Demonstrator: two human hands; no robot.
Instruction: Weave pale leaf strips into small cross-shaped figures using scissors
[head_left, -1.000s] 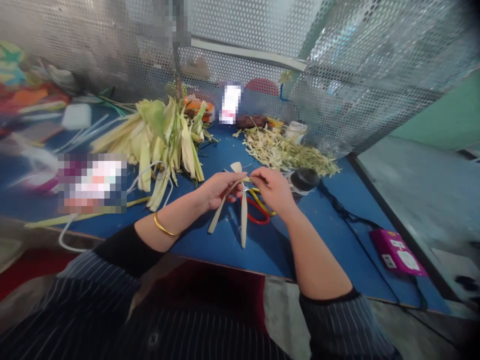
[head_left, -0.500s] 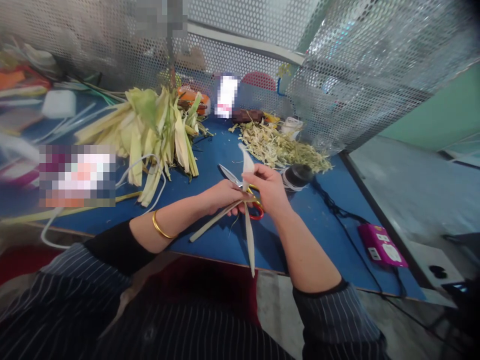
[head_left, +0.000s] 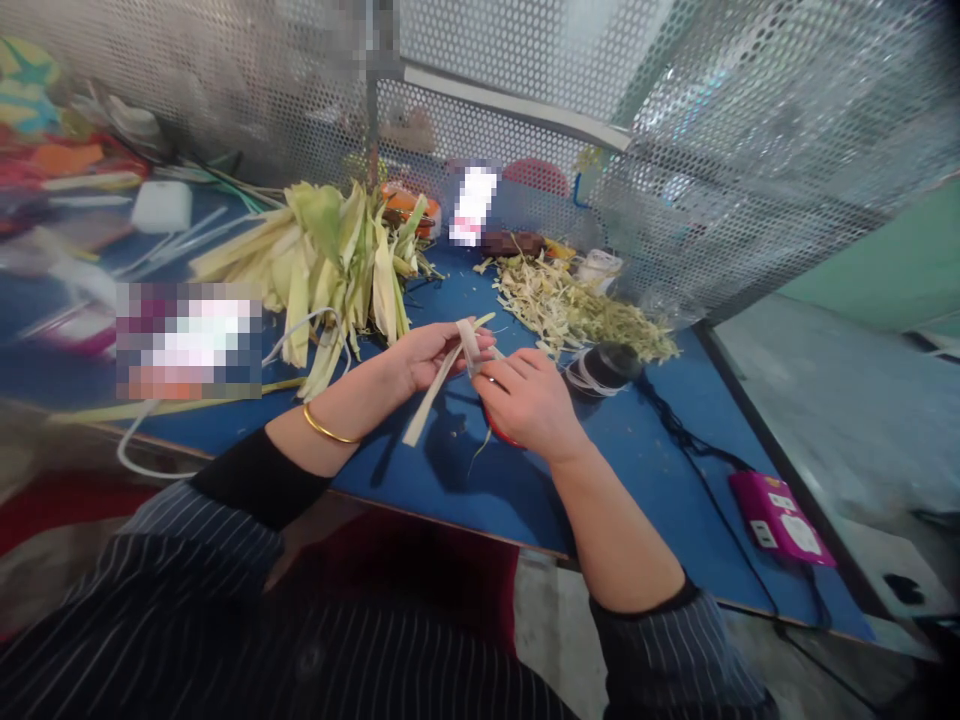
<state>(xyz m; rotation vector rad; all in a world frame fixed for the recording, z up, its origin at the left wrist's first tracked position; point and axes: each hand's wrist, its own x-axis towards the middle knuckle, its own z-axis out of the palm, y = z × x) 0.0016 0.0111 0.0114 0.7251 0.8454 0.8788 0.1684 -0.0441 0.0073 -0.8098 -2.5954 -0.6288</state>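
Since the earlier frame, the right hand [head_left: 529, 400] has come down from the upright pale piece to the near right side of the left hand [head_left: 439, 355]; the pale cream, flat husk strips [head_left: 425, 405] now bend over at the left fingers, and the silver scissor blades have gone out of sight.

The left hand is partly curled, its thumb and fingers pinching the strips where they cross, with one long end slanting down toward the near left; the right hand is curled nearly closed, its fingertips gripping the folded part; the strips are above the near middle of the blue tabletop [head_left: 450, 500].

A red scissor handle [head_left: 504, 432] shows beneath the right hand; a black spool wound with white cord [head_left: 606, 370] is just to its far right; a heap of yellow-green corn husks [head_left: 322, 255] lies far left, small pale husk scraps [head_left: 570, 300] far right, and a magenta printed box [head_left: 781, 518] near the right edge.
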